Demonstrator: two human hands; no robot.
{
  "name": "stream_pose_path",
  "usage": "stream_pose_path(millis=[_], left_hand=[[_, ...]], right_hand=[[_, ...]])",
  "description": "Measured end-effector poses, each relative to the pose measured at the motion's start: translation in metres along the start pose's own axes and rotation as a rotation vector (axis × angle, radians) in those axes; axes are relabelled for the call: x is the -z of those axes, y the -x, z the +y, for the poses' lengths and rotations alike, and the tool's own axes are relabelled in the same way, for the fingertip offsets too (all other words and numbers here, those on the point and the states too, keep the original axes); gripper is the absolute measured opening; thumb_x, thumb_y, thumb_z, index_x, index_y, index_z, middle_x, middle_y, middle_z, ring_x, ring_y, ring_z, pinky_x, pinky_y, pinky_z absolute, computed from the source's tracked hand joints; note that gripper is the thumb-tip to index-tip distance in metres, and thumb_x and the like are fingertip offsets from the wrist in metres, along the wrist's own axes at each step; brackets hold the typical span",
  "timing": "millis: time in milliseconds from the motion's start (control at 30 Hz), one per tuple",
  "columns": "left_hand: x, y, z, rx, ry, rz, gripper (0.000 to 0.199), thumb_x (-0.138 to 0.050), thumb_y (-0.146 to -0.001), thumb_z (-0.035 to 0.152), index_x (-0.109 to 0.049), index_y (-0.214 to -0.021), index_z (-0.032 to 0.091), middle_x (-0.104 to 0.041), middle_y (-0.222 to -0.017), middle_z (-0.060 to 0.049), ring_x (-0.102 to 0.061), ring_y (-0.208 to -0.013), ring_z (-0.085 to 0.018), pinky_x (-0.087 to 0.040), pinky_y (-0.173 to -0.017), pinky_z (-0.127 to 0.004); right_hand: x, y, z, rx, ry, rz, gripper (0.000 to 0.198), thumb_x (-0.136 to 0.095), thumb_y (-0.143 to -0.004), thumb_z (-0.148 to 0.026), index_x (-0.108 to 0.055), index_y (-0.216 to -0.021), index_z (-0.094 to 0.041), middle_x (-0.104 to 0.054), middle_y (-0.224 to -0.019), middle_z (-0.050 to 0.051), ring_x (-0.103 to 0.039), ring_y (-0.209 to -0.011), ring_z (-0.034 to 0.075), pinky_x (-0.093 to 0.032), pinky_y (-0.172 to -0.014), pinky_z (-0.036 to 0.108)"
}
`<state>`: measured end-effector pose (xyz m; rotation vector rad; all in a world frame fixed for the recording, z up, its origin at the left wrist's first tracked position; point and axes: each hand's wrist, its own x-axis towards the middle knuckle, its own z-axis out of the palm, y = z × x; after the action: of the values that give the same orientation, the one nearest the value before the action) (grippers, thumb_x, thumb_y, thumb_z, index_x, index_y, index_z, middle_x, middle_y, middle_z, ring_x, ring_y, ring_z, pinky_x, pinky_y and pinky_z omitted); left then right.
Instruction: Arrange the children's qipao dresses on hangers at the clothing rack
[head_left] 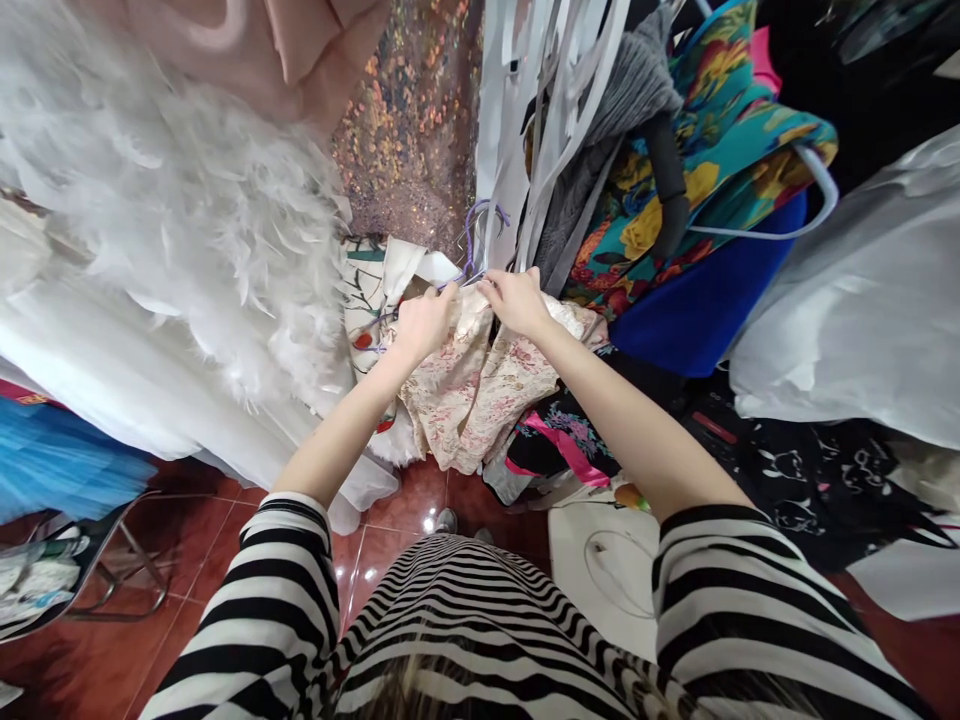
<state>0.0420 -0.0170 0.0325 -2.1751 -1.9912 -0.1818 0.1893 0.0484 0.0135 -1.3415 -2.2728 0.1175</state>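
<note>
A cream garment with a pink floral print [457, 400] hangs in front of me, and both my hands are at its top edge. My left hand [426, 325] is closed on the cloth at its upper left. Close beside it, my right hand [517, 302] pinches the top edge near the middle. Between and just above the hands are hangers, one with a purple hook [470, 235]. A white garment with a leaf and red print [367, 290] hangs to the left. Below right is a black flowered garment with a pink ribbon [570, 445].
White feathered clothing [202, 200] fills the left side. A teal floral garment [720, 150] and a white hanger [821, 190] are at the right. A white board-like object [600, 560] lies low on the right, over red floor tiles [420, 500]. A metal-legged chair [142, 560] stands lower left.
</note>
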Motion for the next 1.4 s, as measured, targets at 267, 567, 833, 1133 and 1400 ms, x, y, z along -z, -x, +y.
stream_pose_path(millis=[267, 567, 833, 1133, 1400], left_hand=[[-0.098, 0.046, -0.013, -0.29, 0.119, 0.4, 0.037, -0.039, -0.091, 0.014, -0.062, -0.12, 0.018, -0.064, -0.112, -0.015, -0.059, -0.104, -0.026, -0.046, -0.089, -0.041], [-0.135, 0.054, 0.006, -0.333, 0.265, 0.008, 0.029, -0.042, -0.096, 0.022, -0.058, -0.119, 0.017, -0.065, -0.107, -0.011, -0.061, -0.102, -0.022, -0.05, -0.089, -0.035], [-0.113, 0.044, 0.038, -0.186, 0.249, -0.277, 0.031, -0.042, -0.1, 0.033, -0.06, -0.12, 0.018, -0.064, -0.122, -0.013, -0.062, -0.117, -0.023, -0.049, -0.098, -0.033], [-0.114, 0.043, 0.06, 0.011, 0.076, -0.554, 0.036, -0.052, -0.095, 0.032, -0.068, -0.119, 0.009, -0.071, -0.109, -0.026, -0.069, -0.109, -0.032, -0.053, -0.092, -0.038], [-0.117, 0.051, 0.071, -0.006, 0.088, -0.59, 0.033, -0.046, -0.094, 0.017, -0.072, -0.112, 0.008, -0.07, -0.114, -0.027, -0.067, -0.114, -0.032, -0.052, -0.097, -0.04]], right_hand=[[-0.01, -0.018, 0.023, 0.1, -0.162, 0.136, 0.037, -0.029, -0.101, -0.04, -0.059, -0.093, -0.019, -0.067, -0.085, 0.01, -0.06, -0.089, 0.027, -0.038, -0.085, 0.04], [-0.004, -0.027, 0.036, 0.099, -0.386, 0.014, 0.041, -0.039, -0.097, -0.054, -0.057, -0.083, -0.021, -0.064, -0.077, 0.004, -0.057, -0.076, 0.02, -0.045, -0.076, 0.032], [-0.013, -0.032, 0.038, 0.052, -0.423, 0.003, 0.043, -0.038, -0.098, -0.056, -0.059, -0.087, -0.02, -0.062, -0.073, 0.003, -0.057, -0.074, 0.02, -0.047, -0.076, 0.033], [-0.027, -0.037, 0.044, 0.075, -0.415, 0.006, 0.043, -0.033, -0.101, -0.052, -0.06, -0.094, -0.018, -0.062, -0.082, 0.005, -0.057, -0.081, 0.019, -0.048, -0.08, 0.035], [-0.026, -0.034, 0.046, 0.098, -0.215, 0.028, 0.045, -0.029, -0.102, -0.053, -0.06, -0.108, -0.02, -0.062, -0.097, 0.01, -0.057, -0.099, 0.026, -0.046, -0.093, 0.043]])
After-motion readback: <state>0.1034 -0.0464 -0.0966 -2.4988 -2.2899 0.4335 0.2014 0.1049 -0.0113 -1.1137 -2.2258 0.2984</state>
